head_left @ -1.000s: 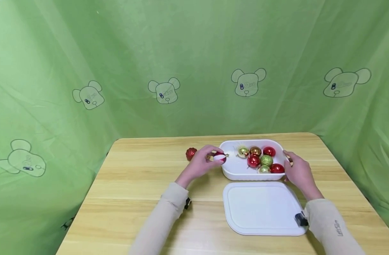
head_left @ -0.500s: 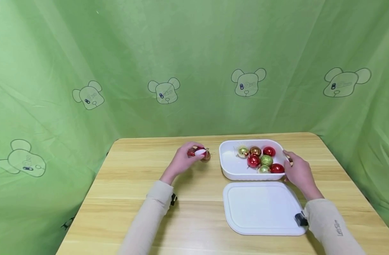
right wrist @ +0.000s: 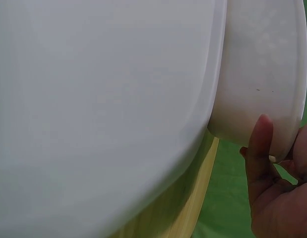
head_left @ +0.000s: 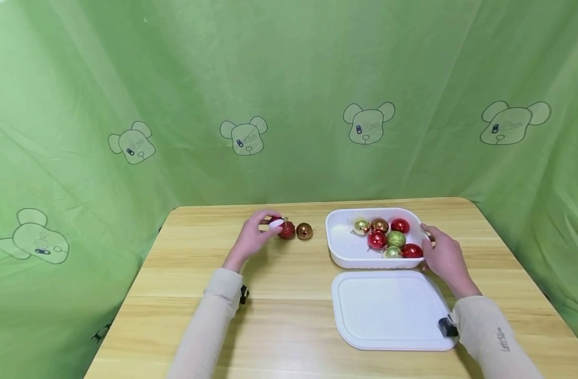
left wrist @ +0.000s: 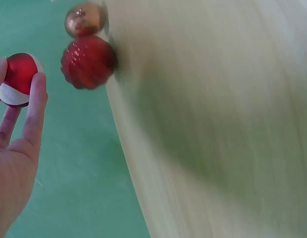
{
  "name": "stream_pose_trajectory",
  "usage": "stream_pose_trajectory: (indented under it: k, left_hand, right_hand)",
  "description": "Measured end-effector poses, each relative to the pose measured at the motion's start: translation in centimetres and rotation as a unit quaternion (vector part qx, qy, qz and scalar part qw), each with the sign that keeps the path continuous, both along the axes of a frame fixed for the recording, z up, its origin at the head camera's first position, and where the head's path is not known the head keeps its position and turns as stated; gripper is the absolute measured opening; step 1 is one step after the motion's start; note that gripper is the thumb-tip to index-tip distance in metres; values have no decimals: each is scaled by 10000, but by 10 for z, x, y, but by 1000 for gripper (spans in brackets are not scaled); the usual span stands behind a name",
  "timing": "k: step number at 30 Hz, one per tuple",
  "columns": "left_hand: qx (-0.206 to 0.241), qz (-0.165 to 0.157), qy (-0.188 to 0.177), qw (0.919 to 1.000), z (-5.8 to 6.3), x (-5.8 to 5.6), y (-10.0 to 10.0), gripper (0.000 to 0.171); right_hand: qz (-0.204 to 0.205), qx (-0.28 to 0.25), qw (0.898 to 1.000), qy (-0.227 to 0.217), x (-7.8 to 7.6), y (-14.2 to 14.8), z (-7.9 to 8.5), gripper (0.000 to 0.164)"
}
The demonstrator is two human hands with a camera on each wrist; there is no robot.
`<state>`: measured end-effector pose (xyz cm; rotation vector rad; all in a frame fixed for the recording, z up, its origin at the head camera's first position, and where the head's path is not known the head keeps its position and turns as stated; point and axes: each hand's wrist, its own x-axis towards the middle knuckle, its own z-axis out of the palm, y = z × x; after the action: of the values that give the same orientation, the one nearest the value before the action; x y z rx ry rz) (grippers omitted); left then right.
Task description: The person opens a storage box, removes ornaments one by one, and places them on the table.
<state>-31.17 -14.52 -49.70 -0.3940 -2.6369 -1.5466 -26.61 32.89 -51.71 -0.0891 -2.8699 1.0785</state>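
My left hand [head_left: 251, 238] pinches a red and white Christmas ball [left wrist: 23, 74] between thumb and fingers, held above the table's far side. Just right of it in the head view lie a ridged dark red ball [head_left: 287, 230] and a shiny copper ball [head_left: 305, 231], side by side on the wood. My right hand [head_left: 444, 257] grips the right end of a white plastic box [head_left: 338, 237], thumb on the outer wall in the right wrist view. Inside the box sit several red, gold, copper and green balls [head_left: 396, 239], mostly toward its right half.
A white lid [head_left: 390, 310] lies flat in front of the box, partly under the right forearm. The wooden table [head_left: 185, 295] has its far edge close behind the balls. A green cloth [head_left: 289, 105] with mouse drawings hangs behind and at the sides.
My left hand has moved left from the box's left end, carrying the red and white ball past the copper and ridged balls. Those two now show more fully. The right hand stays put.
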Motion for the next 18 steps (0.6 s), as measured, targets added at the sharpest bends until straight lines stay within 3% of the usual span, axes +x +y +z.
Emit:
stream_pose_trajectory:
  k: [18]
  left_hand:
    - [-78,638,-24,9979,-9,-6,-19,39]
  right_hand:
    - [-26,-21,10000,-54,1,-1,0,54]
